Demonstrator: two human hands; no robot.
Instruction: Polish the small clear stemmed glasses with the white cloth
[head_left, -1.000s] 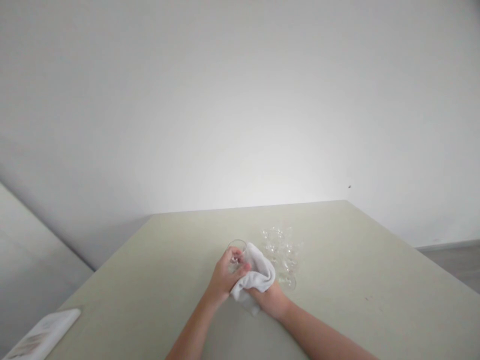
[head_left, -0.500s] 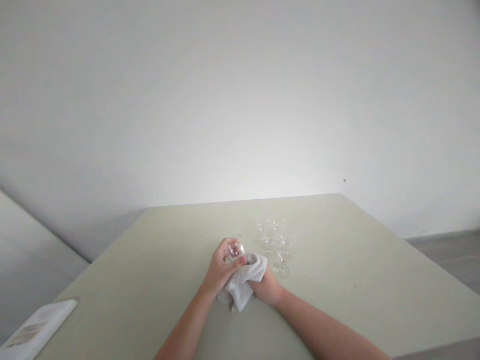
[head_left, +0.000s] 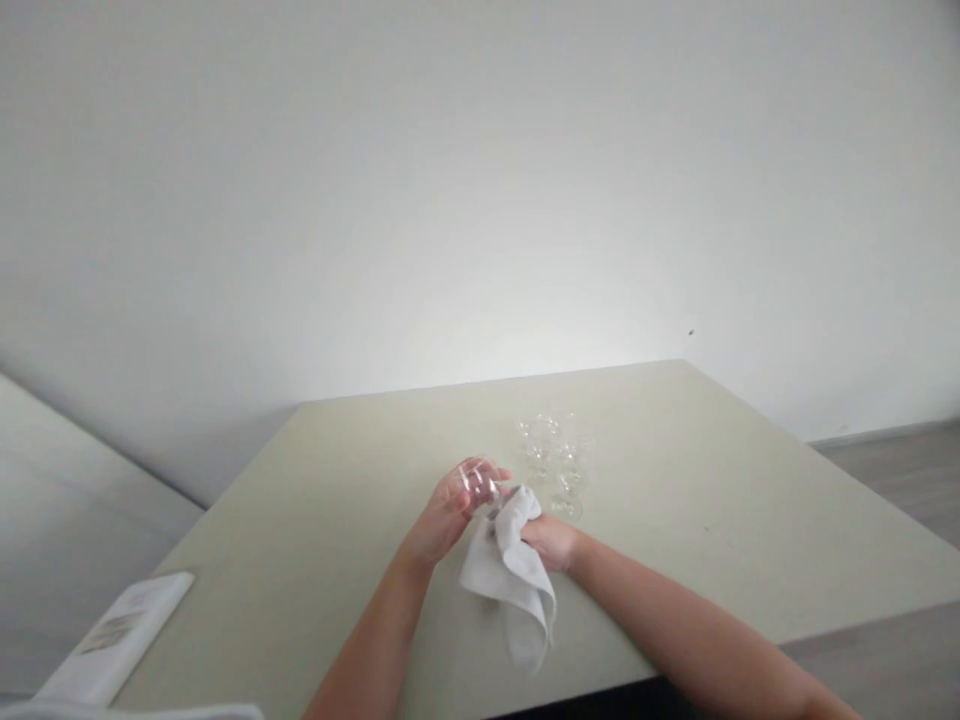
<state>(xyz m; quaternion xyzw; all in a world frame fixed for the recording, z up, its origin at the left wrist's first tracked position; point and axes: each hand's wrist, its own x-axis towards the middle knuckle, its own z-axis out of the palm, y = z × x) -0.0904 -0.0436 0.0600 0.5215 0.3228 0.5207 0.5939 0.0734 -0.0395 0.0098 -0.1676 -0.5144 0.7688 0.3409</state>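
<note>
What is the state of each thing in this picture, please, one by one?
left hand: closed around a clear glass, above the table.
glass: held in the air, tilted.
right hand: gripping a white cloth.
white cloth: bunched at the glass, loose end hanging down.
other glasses: standing in a group on the table.
table: bare pale top.
paper: lying flat at the left corner.

A small clear glass (head_left: 478,485) sits tilted in the left hand (head_left: 448,510), raised above the pale table. A white cloth (head_left: 510,570), gripped by the right hand (head_left: 551,541), touches the glass and hangs in loose folds below.
</note>
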